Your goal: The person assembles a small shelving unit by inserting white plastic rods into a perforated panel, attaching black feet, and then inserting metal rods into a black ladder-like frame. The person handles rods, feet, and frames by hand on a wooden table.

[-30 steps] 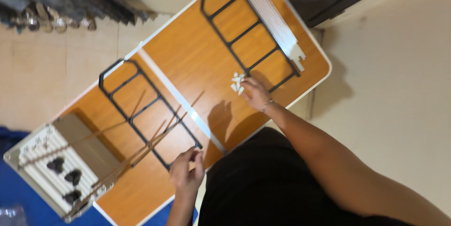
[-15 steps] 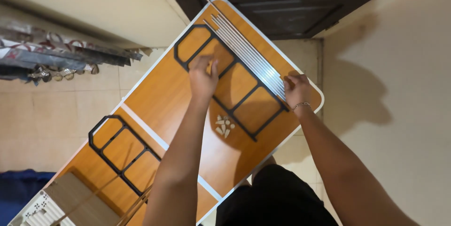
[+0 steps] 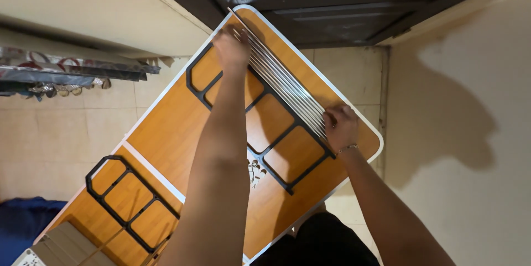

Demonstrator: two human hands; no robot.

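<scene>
Our left hand (image 3: 232, 47) and right hand (image 3: 340, 126) each close on one end of the long shiny metal rods (image 3: 282, 78), keeping the bundle together on the orange wooden counter (image 3: 166, 128).

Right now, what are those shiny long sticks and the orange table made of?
The long rods look like bare metal, likely steel: thin, straight, silvery, with bright glints. The left hand and right hand rest on their ends. The table looks like wood-patterned laminate, smooth and orange-brown with a white edge. Real wood can't be ruled out.
</scene>
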